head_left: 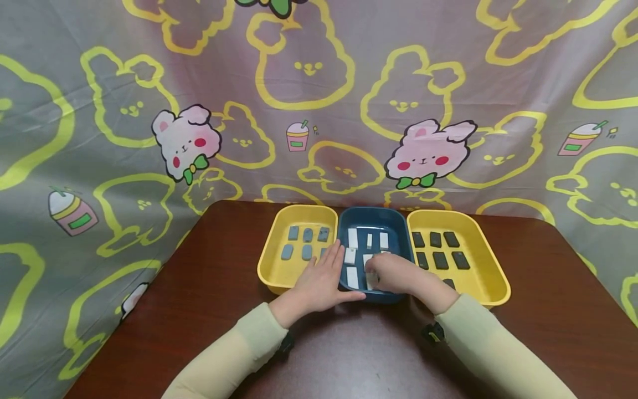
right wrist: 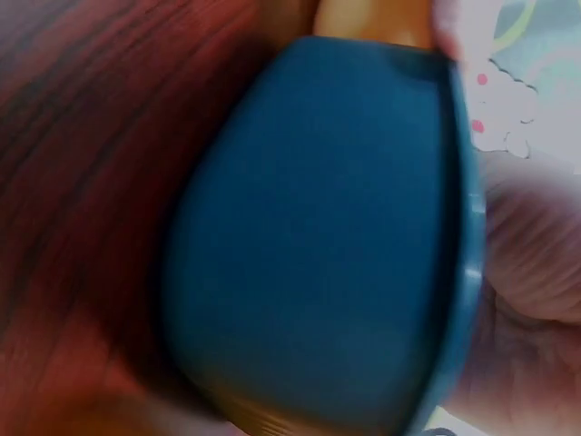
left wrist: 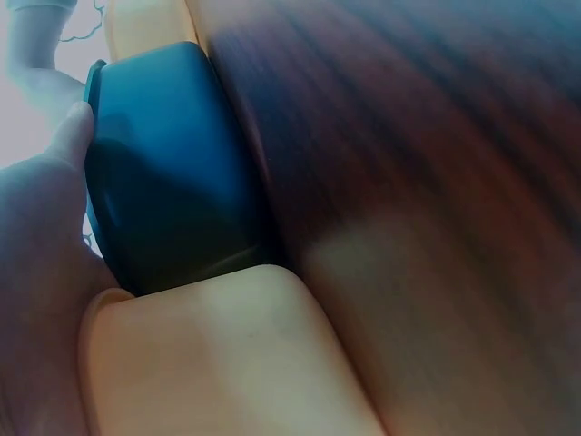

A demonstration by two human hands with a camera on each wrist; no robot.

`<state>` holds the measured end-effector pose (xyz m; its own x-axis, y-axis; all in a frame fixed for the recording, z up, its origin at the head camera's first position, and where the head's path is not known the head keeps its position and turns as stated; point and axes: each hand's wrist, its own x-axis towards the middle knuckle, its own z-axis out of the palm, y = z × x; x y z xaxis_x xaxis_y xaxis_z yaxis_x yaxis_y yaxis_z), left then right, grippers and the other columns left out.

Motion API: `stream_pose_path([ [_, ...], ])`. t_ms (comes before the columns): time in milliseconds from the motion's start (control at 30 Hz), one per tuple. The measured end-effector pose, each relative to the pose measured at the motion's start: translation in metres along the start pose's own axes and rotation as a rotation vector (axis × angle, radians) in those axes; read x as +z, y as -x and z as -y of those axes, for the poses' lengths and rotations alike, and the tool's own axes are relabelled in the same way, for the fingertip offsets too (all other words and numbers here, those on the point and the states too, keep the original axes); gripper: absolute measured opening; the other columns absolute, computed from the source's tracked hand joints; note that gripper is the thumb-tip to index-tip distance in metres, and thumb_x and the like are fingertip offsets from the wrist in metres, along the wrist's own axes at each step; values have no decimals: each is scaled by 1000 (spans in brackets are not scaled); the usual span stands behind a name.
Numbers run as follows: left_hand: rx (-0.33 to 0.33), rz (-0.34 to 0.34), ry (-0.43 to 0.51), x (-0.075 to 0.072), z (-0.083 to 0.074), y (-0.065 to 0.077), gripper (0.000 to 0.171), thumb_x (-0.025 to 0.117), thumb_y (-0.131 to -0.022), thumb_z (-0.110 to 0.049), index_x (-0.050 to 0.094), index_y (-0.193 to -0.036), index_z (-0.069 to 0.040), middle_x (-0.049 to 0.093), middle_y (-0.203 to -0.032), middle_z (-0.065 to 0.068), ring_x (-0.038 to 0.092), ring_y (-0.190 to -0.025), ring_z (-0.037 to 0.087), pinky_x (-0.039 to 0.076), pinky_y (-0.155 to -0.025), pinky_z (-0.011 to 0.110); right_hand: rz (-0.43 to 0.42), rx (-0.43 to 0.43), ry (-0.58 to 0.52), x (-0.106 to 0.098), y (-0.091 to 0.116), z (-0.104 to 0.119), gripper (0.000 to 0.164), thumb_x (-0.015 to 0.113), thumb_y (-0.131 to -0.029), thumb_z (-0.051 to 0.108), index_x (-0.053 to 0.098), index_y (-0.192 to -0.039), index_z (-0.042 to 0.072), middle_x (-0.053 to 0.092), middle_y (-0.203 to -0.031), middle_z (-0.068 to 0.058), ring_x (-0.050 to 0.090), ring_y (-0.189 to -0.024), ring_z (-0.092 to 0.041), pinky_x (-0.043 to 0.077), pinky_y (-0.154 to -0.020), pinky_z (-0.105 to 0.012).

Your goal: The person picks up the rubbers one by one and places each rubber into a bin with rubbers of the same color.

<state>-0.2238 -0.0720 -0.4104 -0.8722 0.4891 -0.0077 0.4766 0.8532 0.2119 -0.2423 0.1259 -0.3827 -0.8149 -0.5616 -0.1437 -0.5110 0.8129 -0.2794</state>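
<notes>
My left hand lies with straight fingers over the touching rims of the left yellow tray and the blue tray, its thumb along the blue tray's near rim. Inside the blue tray, several white rectangular blocks lie in rows. My right hand reaches over that tray's near right part, fingers curled down and pinching a white block near the front wall. The hand hides part of this block and others beyond it. In the right wrist view, the curled fingers show beside the blue rim.
Grey blocks lie in rows in the left yellow tray. Beyond my right forearm, the right yellow tray holds several black blocks. All three trays stand side by side on a dark wooden table, before a patterned curtain.
</notes>
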Motion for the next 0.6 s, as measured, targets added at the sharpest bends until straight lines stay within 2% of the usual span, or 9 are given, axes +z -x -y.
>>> stream_pose_path([
  [167,2,0,4,0,0,0,115,40,-78,-85,14,-155,-4,7,-161,12,16,-146,26,23,-110,54,33,40,-10,6,-7,0,11,72,-86,7,75,-96,8,66,-80,0,54,-67,-16,50,-73,-35],
  [367,-3,-3,-3,0,1,0,116,39,-77,-86,13,-155,-4,7,-161,12,16,-145,26,24,-110,54,-15,34,32,10,-10,-1,9,72,-86,7,75,-94,7,64,-75,0,52,-64,-17,47,-67,-33],
  [600,-3,-3,-6,1,1,0,116,38,-77,-86,13,-155,-4,7,-161,12,16,-145,27,25,-109,54,-31,49,40,12,-12,0,11,72,-86,7,74,-97,6,64,-78,-2,53,-67,-18,47,-68,-35],
])
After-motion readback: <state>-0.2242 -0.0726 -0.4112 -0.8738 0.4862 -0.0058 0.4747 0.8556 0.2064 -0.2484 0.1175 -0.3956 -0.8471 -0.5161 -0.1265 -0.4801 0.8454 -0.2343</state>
